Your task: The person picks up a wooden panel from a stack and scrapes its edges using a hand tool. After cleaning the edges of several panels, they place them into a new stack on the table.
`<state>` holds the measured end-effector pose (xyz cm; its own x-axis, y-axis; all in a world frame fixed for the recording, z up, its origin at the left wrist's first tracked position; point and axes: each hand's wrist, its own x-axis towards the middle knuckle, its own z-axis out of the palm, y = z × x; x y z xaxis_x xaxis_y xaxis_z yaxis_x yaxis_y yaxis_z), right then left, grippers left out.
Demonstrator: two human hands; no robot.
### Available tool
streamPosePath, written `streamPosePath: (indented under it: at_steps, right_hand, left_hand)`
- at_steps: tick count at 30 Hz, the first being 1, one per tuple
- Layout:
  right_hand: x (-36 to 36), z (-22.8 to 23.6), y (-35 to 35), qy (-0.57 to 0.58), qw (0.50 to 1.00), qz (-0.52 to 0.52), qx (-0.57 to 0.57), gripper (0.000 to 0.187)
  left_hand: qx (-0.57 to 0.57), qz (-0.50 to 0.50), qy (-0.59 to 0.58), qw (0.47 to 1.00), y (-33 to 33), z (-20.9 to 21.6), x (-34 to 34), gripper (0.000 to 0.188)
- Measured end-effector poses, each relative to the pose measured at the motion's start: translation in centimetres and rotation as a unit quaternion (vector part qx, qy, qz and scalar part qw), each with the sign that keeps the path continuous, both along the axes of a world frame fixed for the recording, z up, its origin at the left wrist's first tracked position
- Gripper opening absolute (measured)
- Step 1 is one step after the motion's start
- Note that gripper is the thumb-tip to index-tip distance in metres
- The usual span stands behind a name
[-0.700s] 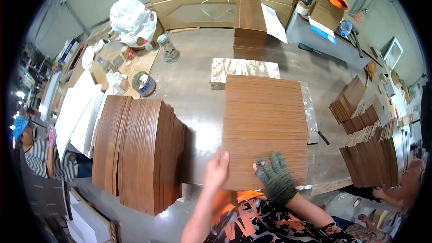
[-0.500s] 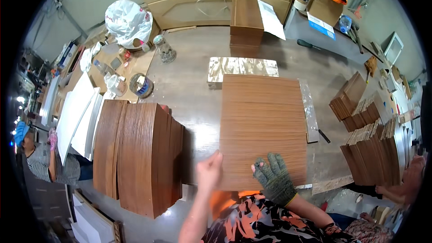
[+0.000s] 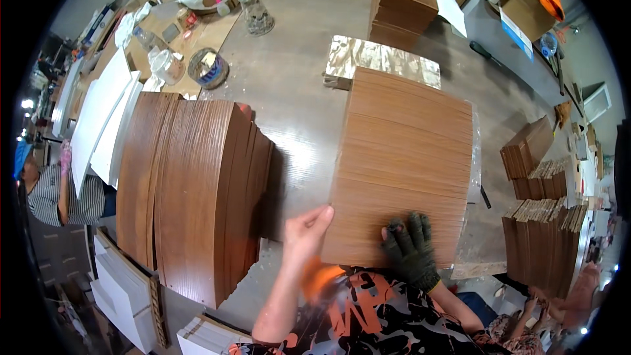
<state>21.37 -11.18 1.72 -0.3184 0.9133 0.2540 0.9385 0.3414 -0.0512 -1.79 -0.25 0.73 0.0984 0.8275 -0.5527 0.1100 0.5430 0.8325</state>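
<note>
So, the brown wood-grain panel (image 3: 401, 151) is on the table (image 3: 296, 125), 12 o'clock from the wearer. Bare left hand (image 3: 303, 233) is at its 8 o'clock edge, thumb and curled fingers together, tho I can't tell if they're pinching it. Gloved right hand (image 3: 414, 253) is flat on it around 5, fingers apart, nothing clamped. Big board stack (image 3: 197, 190) at 9, shiny wrapped block (image 3: 388, 59) at 12, more boards (image 3: 539, 250) at 4.
</note>
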Motion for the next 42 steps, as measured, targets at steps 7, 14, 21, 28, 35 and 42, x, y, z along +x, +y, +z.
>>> streamPosePath:
  at_steps: [7, 14, 21, 28, 35, 42]
  right_hand:
    - [-0.4, 1.2, 0.6, 0.007, 1.0, 0.0, -0.029, 0.037]
    - [-0.4, 0.9, 0.8, -0.017, 1.0, 0.004, -0.006, 0.037]
    - [0.1, 0.5, 0.1, -0.046, 0.997, 0.016, -0.055, 0.04]
    - [0.8, 0.0, -0.5, -0.064, 0.996, 0.027, -0.056, 0.044]
    - [0.6, 0.5, -0.6, -0.072, 0.995, 0.021, -0.06, 0.061]
    - [-0.1, 1.6, 0.0, -0.029, 0.994, 0.028, -0.106, 0.101]
  left_hand:
    - [-0.037, 0.007, -0.054, 0.998, 0.3, 1.4, -0.3, 0.042]
    - [-0.016, 0.001, -0.059, 0.998, -1.2, 1.1, -0.4, 0.033]
    - [0.03, 0.011, -0.104, 0.994, -1.2, -1.3, -1.7, 0.026]
    - [0.061, -0.048, -0.056, 0.995, -1.7, -0.4, -0.9, 0.046]
    - [0.0, 0.026, -0.191, 0.981, -1.8, -1.9, -1.5, 0.047]
    - [0.019, 0.003, -0.202, 0.979, -2.9, -2.0, -1.4, 0.044]
